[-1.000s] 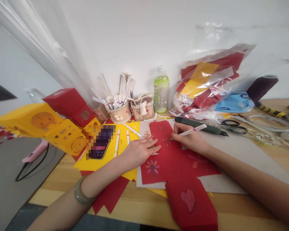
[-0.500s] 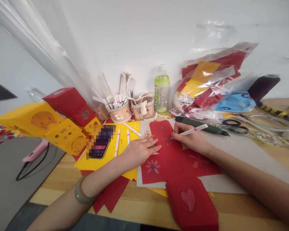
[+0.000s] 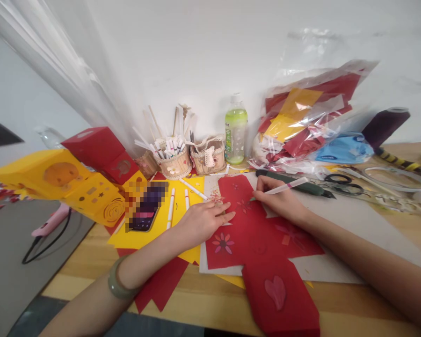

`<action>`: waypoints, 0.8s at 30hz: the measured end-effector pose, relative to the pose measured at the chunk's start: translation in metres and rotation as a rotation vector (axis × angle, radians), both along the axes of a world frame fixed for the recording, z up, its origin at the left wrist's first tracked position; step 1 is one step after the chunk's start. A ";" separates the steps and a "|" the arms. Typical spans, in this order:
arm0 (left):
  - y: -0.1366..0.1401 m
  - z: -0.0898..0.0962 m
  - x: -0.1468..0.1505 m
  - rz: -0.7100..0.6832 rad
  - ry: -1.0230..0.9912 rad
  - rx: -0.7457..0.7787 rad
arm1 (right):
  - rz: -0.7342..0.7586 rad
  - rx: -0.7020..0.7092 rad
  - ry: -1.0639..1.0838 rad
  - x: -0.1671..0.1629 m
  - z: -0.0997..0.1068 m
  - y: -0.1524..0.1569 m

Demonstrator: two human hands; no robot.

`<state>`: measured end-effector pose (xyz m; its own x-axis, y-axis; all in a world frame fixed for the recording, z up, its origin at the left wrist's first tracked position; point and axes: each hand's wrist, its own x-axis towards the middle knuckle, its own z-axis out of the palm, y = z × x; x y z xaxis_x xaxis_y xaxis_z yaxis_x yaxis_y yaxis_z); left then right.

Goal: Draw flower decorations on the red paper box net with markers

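A red paper box cutout (image 3: 228, 252) lies unfolded on a grey board, with drawn flowers and a pink heart (image 3: 275, 292) on its panels. My right hand (image 3: 275, 199) is closed around a white marker (image 3: 286, 186), its green tip at the upper panel beside a small drawn flower (image 3: 244, 206). My left hand (image 3: 206, 220) lies flat with fingers stretched onto the cutout's left edge. Several white markers, among them one marker (image 3: 170, 208), lie on yellow paper (image 3: 180, 238) left of that hand.
Behind stand a pot of markers (image 3: 175, 164), a lace-trimmed basket (image 3: 210, 157) and a green drink bottle (image 3: 236, 133). At right are a bag of paper scraps (image 3: 301, 121), a dark green cutter (image 3: 298, 185) and scissors (image 3: 340, 180). A phone (image 3: 147, 206) and yellow boxes (image 3: 63, 175) sit left.
My right hand with the marker has shifted slightly right, its tip now a little farther from the small flower. My left hand stays in place.
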<state>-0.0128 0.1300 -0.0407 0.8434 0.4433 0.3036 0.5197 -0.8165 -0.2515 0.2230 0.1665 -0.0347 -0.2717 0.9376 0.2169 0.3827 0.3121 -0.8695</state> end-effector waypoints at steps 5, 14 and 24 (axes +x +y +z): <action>0.000 -0.001 0.001 -0.010 -0.037 -0.009 | -0.042 -0.012 0.034 0.000 0.002 0.000; -0.001 -0.006 0.003 0.013 -0.098 -0.020 | 0.036 -0.112 0.025 0.006 0.008 0.000; -0.001 -0.008 0.006 0.019 -0.151 0.014 | 0.048 -0.167 -0.038 0.006 0.005 -0.004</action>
<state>-0.0070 0.1289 -0.0485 0.7791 0.4533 0.4329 0.5677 -0.8031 -0.1807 0.2293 0.1628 -0.0295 -0.3222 0.9454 0.0481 0.4041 0.1833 -0.8961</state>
